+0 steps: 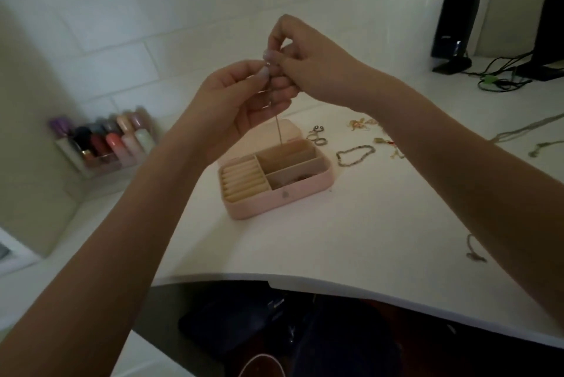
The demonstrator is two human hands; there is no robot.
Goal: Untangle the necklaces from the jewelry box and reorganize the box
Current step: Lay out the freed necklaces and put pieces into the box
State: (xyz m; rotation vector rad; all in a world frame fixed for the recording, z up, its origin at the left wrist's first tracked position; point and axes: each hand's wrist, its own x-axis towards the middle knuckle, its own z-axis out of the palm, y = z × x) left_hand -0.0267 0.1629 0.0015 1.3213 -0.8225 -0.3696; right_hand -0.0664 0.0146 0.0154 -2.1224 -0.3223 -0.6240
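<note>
Both hands pinch one thin chain (278,129) above the box (274,176): left hand (241,102) below, right hand (300,64) above, fingertips touching. One chain end hangs into the box's back compartment. Three rings (317,135), perhaps, and one bracelet (355,155) lie right of it; bare desk (351,239) reaches the front edge.

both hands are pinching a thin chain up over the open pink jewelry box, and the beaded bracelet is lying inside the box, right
Not quite. The head view shows the dark beaded bracelet lying on the white table, to the right of the open pink jewelry box, not inside it. The rest holds: the left hand and right hand pinch the thin chain above the box.
</note>
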